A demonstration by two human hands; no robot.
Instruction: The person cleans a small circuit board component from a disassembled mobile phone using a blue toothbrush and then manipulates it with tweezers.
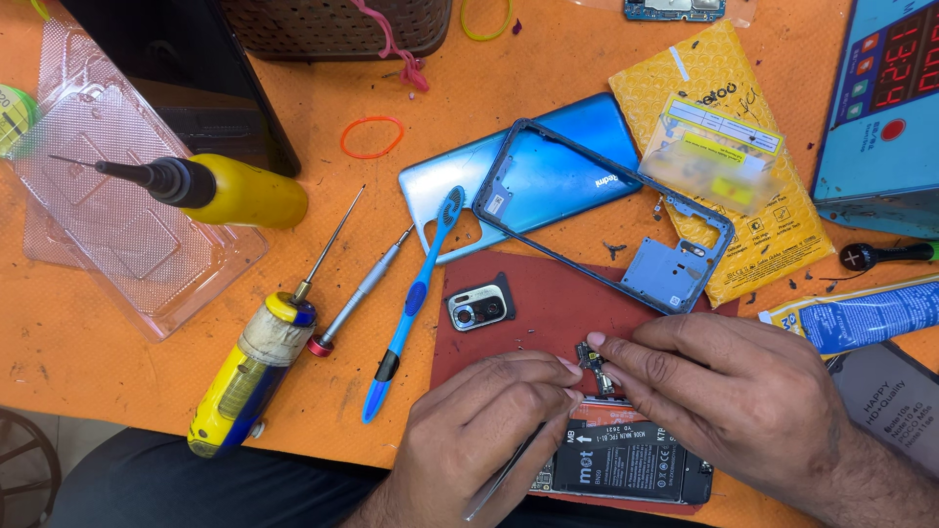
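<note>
An opened phone with its black battery showing lies on a dark red mat at the near edge. My left hand grips metal tweezers and rests beside the phone's top. My right hand pinches a small circuit part with its fingertips just above the phone. A camera module sits on the mat to the left. Behind it lie a blue back cover and a blue mid frame.
On the orange table: a blue toothbrush, two yellow-handled screwdrivers, a thin silver screwdriver, a clear plastic tray, a yellow padded envelope, a blue glue tube, an orange rubber band, and a blue device with red digits.
</note>
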